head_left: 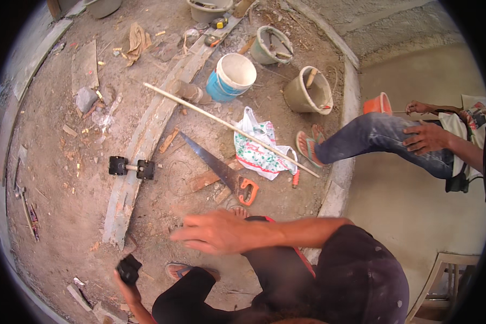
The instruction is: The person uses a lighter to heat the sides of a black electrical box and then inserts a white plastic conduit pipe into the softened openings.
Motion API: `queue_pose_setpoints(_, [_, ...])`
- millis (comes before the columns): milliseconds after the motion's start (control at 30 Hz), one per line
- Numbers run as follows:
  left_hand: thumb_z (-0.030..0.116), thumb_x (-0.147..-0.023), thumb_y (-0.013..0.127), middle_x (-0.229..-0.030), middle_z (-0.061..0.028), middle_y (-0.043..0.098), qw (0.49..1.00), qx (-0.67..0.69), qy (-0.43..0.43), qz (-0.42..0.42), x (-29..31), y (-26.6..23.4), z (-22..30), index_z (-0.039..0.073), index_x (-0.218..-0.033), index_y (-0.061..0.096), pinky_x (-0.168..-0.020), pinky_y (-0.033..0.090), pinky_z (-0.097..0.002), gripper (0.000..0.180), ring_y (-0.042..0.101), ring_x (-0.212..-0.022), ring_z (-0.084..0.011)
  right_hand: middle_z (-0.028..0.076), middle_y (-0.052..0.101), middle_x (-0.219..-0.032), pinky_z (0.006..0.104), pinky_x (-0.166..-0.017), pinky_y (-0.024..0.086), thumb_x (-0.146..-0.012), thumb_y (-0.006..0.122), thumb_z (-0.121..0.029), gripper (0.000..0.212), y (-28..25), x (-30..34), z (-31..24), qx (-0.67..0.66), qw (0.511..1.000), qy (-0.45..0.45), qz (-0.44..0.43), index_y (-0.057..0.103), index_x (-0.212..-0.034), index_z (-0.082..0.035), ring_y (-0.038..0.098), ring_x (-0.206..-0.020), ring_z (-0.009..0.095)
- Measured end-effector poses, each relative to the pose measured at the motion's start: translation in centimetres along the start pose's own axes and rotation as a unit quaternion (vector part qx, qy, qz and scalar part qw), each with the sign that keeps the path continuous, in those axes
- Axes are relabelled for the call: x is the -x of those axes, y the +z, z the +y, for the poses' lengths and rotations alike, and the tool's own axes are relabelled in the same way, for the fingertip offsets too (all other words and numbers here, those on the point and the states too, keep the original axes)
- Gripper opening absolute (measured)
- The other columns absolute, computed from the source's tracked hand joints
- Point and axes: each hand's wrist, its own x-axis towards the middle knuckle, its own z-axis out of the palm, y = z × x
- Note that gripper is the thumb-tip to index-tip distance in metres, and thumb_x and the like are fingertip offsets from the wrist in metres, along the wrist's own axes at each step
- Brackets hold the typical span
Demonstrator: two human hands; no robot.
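Observation:
My right hand [213,232] reaches across in front of my knees, fingers stretched to the left and a little blurred, with nothing seen in it. At the lower left, my left hand [125,291] is closed on a small black box-shaped device [128,270], which hides most of its fingers. Beyond it, a pair of black box-shaped pieces joined by a pale band [130,168] rests on a long wooden plank [140,148]. A handsaw [213,164] with an orange handle lies on the dirt just beyond my right hand.
A long pale stick [216,121] lies across a patterned plastic bag [256,141]. Past them stand a blue-and-white bucket [221,83] and several grey buckets [294,96]. At right, another person sits on a ledge, legs [372,140] toward the buckets. A hammer [24,210] lies far left.

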Motion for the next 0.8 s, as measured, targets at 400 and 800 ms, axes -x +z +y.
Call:
queue_pose_setpoints(400, [0.070,-0.092,0.042,-0.116,-0.0055,0.064,0.978,-0.172,-0.118,-0.021,30.0,-6.1,6.7,0.015,-0.128,0.057,-0.084,0.049,-0.0372,0.067,0.061,-0.099,-0.0219,0.011,0.060,-0.097,0.0436,-0.074,0.053,-0.093,0.057,-0.026,0.022,1.8,20.6,-11.5,0.052,0.940,0.317,0.114,0.064,-0.110,-0.015,0.065,-0.086,0.033])
queue_pose_setpoints(800, [0.068,-0.093,0.042,-0.111,-0.0030,0.065,0.997,-0.048,-0.065,-0.007,30.0,7.2,25.5,0.019,-0.122,0.059,-0.086,0.045,-0.0448,0.060,0.059,-0.098,-0.0210,0.012,0.067,-0.072,0.0400,-0.059,0.053,-0.086,0.059,-0.021,0.018,-1.1,35.9,-30.7,-0.224,0.807,0.537,0.103,0.069,-0.093,-0.009,0.067,-0.062,0.027])
